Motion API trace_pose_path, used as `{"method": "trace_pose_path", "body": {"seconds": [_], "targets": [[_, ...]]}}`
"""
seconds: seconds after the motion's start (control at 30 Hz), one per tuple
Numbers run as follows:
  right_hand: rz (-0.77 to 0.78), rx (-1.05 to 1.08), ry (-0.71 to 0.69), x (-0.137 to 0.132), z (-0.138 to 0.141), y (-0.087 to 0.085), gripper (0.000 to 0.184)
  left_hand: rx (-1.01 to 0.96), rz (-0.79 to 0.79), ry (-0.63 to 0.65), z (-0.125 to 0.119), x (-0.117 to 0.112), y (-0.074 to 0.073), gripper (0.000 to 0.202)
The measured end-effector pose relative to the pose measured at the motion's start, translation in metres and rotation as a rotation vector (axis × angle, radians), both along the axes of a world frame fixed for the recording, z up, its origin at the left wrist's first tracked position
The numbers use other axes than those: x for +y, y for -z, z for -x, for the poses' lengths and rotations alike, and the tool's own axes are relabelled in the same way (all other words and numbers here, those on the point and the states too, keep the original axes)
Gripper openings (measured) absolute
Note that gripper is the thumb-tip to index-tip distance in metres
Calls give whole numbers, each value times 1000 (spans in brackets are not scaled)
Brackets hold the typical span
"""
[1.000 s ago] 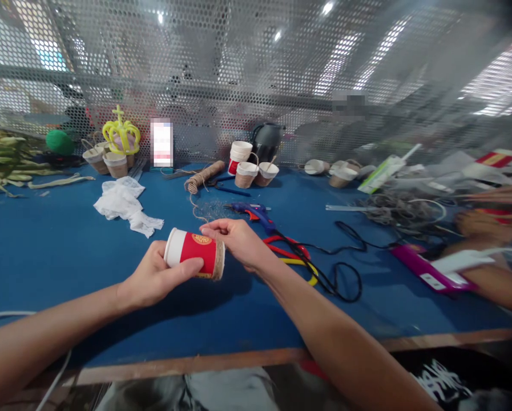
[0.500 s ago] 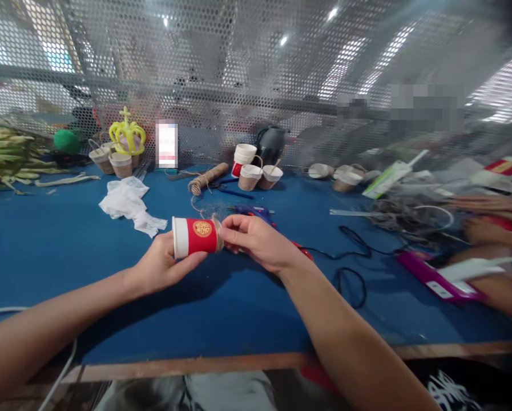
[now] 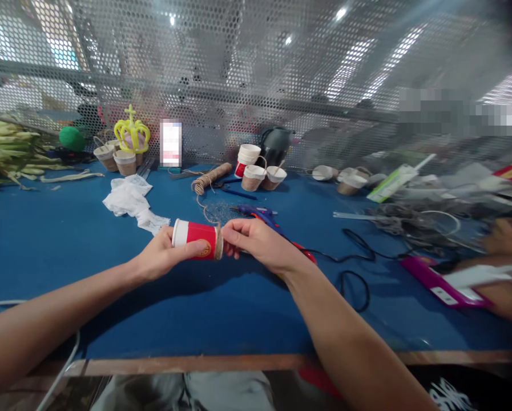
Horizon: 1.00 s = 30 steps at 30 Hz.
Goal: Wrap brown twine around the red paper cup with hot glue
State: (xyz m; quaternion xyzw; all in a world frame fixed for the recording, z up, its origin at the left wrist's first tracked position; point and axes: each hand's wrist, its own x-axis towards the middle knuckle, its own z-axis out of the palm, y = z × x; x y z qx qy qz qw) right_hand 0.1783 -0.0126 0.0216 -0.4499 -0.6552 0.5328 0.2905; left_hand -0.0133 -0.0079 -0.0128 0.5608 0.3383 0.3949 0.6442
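Note:
A red and white paper cup (image 3: 196, 233) lies on its side in my left hand (image 3: 159, 254), held above the table. My left thumb partly covers its gold emblem. Jute twine (image 3: 218, 245) is wound around the cup's right end. There my right hand (image 3: 256, 242) has thumb and forefinger pinched at the twine; the exact grip is partly hidden. A loose strand leads back to a skein of twine (image 3: 215, 176) lying behind the cup. Beyond my right hand rests a blue and red glue gun (image 3: 262, 216).
Twine-wrapped cups (image 3: 253, 178) stand along the mesh wall. A white cloth (image 3: 129, 197) lies left, near a yellow crown (image 3: 131, 134). At right are a black cable (image 3: 358, 245), a purple power strip (image 3: 431, 279), tangled grey strands (image 3: 396, 220) and another person's hand (image 3: 506, 237).
The cup has turned about its length, bringing the gold emblem down under my left thumb. My right hand stays at the twine-wound end. The other person's hand at right has shifted.

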Motion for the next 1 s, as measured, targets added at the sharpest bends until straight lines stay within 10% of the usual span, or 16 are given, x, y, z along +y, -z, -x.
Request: {"method": "trace_pose_path", "body": {"seconds": [0.33,0.53,1.0], "targets": [[-63,-58,-56,1,-1,5,19,-77,223,-2,-3,4,1,25],[-171,-99,153,8,-2,11,25,57,53,-33,-3,1,5,22],[-319,-46,12,-8,24,15,36,170,69,14,-6,-3,9,30]]}}
